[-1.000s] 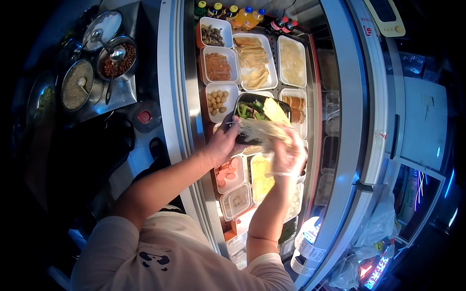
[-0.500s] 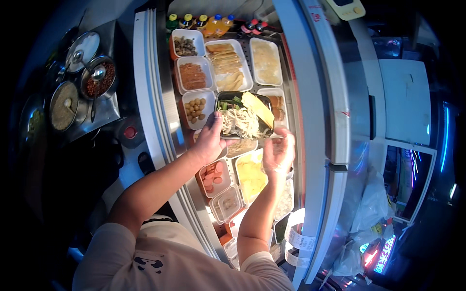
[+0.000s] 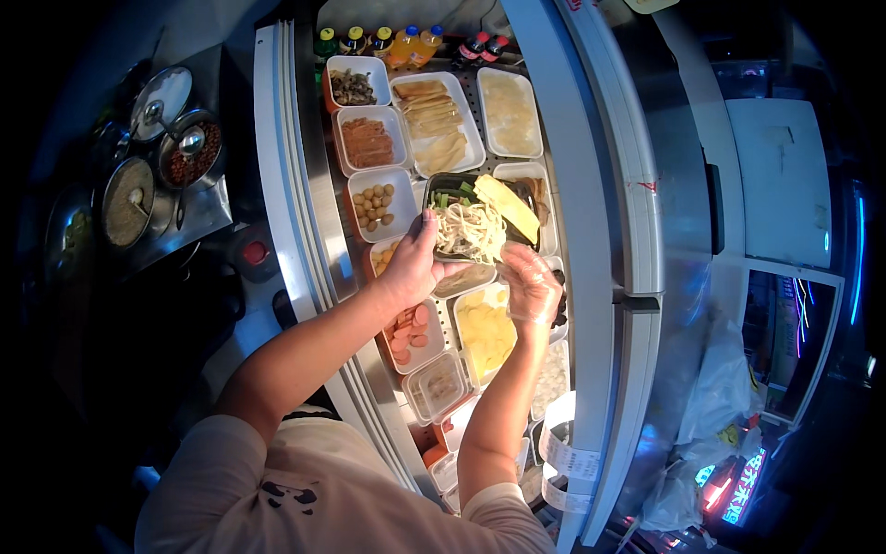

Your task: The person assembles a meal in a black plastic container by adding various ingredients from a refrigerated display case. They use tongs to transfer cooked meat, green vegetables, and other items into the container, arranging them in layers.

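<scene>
My left hand (image 3: pixel 413 263) grips the left side of a black food tray (image 3: pixel 431 192), its thumb over the rim and fingers beneath. In the tray lie a heap of pale thin strands (image 3: pixel 468 229), probably enoki mushrooms, some cut greens (image 3: pixel 445 200) and a folded yellow sheet (image 3: pixel 508 209) leaning over the far right rim. My right hand (image 3: pixel 531 288) wears a clear plastic glove. Its bent fingers are pressed together at the tray's near right corner, against the strands; what they pinch is hidden. The tray is held above white food tubs.
Tubs of small round balls (image 3: pixel 372 205), sliced sausage (image 3: pixel 406 334), yellow sheets (image 3: pixel 484 332) and rolled sheets (image 3: pixel 429 111) fill the open chiller. Drink bottles (image 3: pixel 406 46) stand at its far end. Its frame (image 3: pixel 591 185) runs along the right. Pots with ladles (image 3: pixel 189 148) sit at left.
The tray and my left hand have shifted slightly right. My right hand has moved in against the strands at the tray's corner, its fingers now closer together.
</scene>
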Demonstrator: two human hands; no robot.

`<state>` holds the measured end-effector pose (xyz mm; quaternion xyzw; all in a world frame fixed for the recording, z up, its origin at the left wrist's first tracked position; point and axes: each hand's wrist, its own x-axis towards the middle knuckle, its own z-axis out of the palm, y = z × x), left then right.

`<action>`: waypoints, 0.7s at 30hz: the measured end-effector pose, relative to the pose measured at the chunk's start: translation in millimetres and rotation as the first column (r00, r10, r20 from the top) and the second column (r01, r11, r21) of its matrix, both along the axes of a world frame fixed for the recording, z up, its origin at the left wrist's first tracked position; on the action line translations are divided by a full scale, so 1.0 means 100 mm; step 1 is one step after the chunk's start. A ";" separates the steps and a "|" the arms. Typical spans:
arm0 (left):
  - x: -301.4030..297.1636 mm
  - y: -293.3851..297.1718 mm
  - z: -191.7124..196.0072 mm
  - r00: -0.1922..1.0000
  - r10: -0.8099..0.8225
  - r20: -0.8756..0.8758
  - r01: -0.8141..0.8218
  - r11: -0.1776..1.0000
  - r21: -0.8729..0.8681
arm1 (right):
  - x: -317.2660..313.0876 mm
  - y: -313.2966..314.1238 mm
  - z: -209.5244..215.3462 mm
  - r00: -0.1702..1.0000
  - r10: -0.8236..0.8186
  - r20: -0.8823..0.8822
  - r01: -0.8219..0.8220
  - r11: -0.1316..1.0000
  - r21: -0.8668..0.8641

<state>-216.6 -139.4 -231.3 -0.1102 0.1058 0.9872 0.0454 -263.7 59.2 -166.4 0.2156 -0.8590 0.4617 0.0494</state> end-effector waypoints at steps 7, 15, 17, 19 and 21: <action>0.09 -0.20 -0.19 1.000 -0.010 0.005 0.011 0.998 -0.054 | 0.10 -0.13 0.23 0.950 -0.232 0.208 0.243 0.970 -0.028; 0.11 -0.51 -0.27 0.992 0.102 0.071 -0.103 0.994 0.020 | 0.12 -0.18 0.40 0.837 -0.354 0.418 0.539 0.666 -0.515; 0.11 -0.62 -0.29 0.991 0.131 0.007 -0.130 0.991 -0.011 | 0.09 -0.13 0.36 0.876 -0.372 0.307 0.483 0.670 -0.565; 0.12 -0.73 -0.26 0.992 0.129 0.009 -0.129 0.991 -0.022 | 0.07 -0.04 0.25 0.917 -0.333 0.220 0.395 0.672 -0.626; 0.17 -0.80 -0.20 0.988 0.156 0.015 -0.155 0.986 -0.062 | 0.05 0.07 0.09 0.870 -0.341 0.357 0.486 0.716 -0.502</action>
